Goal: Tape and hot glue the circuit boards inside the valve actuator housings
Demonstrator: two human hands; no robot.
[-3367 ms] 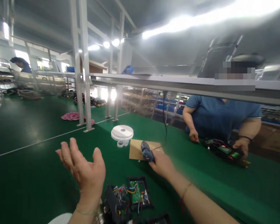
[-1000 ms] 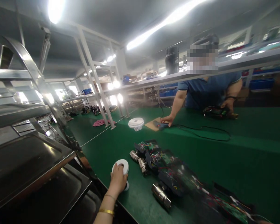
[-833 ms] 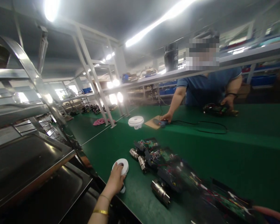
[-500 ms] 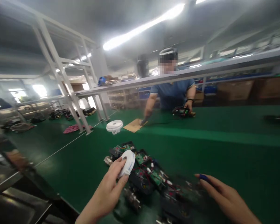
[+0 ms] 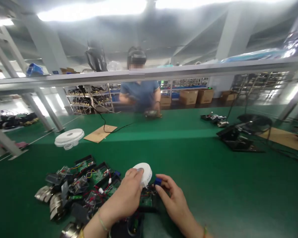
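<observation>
My left hand (image 5: 130, 190) is closed on a white tape roll (image 5: 146, 173), a flat disc with a small tab at its lower edge. Between the thumb and fingers of my right hand (image 5: 172, 196) is a small blue block (image 5: 158, 181); its exact kind cannot be made out. Both hands are close together over a black housing with a green circuit board (image 5: 146, 200), partly covered by my left hand. To the left lies a heap of similar opened housings (image 5: 96, 177) with boards, red and yellow wires, white connectors and shiny metal fittings (image 5: 56, 205).
Larger white reels (image 5: 69, 136) are stacked at the left of the green table (image 5: 201, 178), beside a brown cardboard sheet (image 5: 101, 133). A black fan (image 5: 240, 135) stands at the right. Across the table, under a shelf (image 5: 178, 74), a co-worker (image 5: 140, 96) handles a blurred device.
The view has swung right. My right hand has come in beside the tape roll, which my left hand still holds. The co-worker's hand has left the cardboard sheet.
</observation>
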